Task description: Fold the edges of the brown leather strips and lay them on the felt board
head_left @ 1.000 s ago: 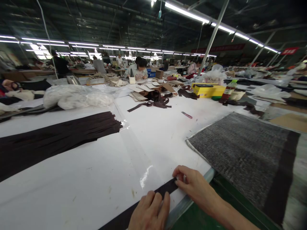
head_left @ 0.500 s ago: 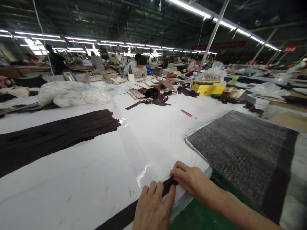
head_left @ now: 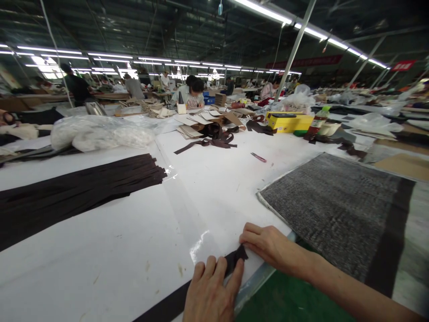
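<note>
A dark brown fabric strip [head_left: 167,305] lies along the near edge of the white table, running up from the bottom of the view. Across it rests my left hand [head_left: 212,288], fingers spread, thumb near the strip's end, pressing it flat. My right hand [head_left: 263,243] is closed, thumb and fingers pinched at the far corner of that end, which is slightly crumpled. Part of the strip is hidden under my left hand.
A stack of dark strips [head_left: 83,188] lies at the left. A grey textured fabric panel [head_left: 328,201] overlaps the table's right edge. Farther back are a pink-handled cutter [head_left: 258,157], loose strips [head_left: 214,143], a yellow box [head_left: 288,123] and clear plastic bags [head_left: 103,132]. Several people work beyond.
My right hand has shifted slightly away from my left thumb, showing more of the strip's end. That end now looks more crumpled. My left hand stays nearly in place.
</note>
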The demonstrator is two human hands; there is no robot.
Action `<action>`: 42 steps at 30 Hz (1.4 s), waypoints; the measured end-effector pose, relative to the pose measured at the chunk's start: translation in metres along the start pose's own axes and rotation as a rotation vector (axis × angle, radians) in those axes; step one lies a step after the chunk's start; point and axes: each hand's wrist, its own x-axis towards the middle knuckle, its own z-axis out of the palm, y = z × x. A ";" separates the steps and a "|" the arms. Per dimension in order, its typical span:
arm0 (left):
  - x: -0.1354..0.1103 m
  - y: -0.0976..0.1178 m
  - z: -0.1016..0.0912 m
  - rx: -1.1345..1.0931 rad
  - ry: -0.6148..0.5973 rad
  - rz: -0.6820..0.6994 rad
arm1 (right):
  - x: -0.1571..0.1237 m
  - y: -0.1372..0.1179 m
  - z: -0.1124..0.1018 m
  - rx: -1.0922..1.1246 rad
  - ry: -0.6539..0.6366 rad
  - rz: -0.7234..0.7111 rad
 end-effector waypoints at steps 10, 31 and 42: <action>-0.004 0.000 0.002 0.004 0.055 0.007 | -0.010 0.003 -0.001 0.371 0.143 0.226; -0.016 -0.005 0.009 -0.065 0.084 -0.055 | 0.011 -0.023 0.009 0.350 0.095 0.454; -0.014 -0.002 0.006 -0.018 0.166 -0.015 | 0.008 -0.020 0.013 0.085 0.060 0.474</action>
